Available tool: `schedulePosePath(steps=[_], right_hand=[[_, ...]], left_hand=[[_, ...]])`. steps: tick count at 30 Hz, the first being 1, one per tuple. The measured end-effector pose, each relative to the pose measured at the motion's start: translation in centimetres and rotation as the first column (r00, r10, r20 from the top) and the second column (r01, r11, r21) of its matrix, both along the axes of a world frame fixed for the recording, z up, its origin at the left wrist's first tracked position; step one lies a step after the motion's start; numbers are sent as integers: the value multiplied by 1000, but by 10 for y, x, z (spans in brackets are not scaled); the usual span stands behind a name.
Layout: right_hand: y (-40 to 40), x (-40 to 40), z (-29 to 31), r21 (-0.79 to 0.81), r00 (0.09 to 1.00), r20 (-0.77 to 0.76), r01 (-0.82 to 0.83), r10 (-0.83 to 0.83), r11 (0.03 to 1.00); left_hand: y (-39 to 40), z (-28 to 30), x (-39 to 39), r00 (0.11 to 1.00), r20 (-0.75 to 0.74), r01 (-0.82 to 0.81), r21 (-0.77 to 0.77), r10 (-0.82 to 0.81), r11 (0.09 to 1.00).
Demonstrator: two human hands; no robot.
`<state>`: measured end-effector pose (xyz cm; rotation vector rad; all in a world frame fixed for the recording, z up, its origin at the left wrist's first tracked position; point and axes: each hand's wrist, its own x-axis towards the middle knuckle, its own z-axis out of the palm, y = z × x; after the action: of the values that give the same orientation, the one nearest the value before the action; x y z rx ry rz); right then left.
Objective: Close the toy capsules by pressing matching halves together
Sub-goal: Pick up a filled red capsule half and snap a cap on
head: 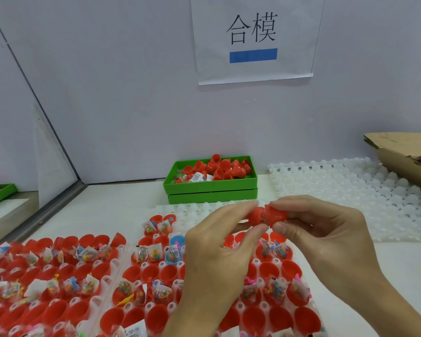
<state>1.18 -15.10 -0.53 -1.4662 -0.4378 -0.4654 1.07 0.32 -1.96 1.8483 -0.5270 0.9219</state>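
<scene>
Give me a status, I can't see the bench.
Left hand and right hand each pinch a red capsule half, halves meeting, not closed. Nothing in the way.

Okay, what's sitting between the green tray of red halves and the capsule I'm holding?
In the head view, a strip of bare table, then the far edge of a white moulded tray, lies between the green tray and the capsule.
</scene>
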Motion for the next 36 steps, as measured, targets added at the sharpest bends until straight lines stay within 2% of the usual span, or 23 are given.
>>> schedulePosePath(steps=[3, 7, 15, 21, 29, 36], right_hand=[[-1, -1, 1, 26, 1000, -11, 5, -5, 1000], [-1, -3, 2, 26, 999, -30, -32, 33, 999], [0, -4, 2, -5, 992, -68, -107, 106, 994], [0, -3, 2, 10, 996, -65, -61, 62, 998], [-3, -4, 4, -12, 988, -47, -148, 147, 989], [-1, -5, 3, -26, 997, -77, -32, 29, 999]], left_hand=[[2, 3, -1, 975, -149, 137, -199, -168, 970], [3, 5, 2, 937, -245, 201, -204, -249, 958], [11, 8, 1, 880, -308, 282, -277, -362, 919], [11, 12, -2, 877, -282, 314, -279, -390, 908], [11, 14, 0, 879, -278, 300, -305, -386, 904], [9, 11, 0, 860, -304, 318, -308, -410, 897]])
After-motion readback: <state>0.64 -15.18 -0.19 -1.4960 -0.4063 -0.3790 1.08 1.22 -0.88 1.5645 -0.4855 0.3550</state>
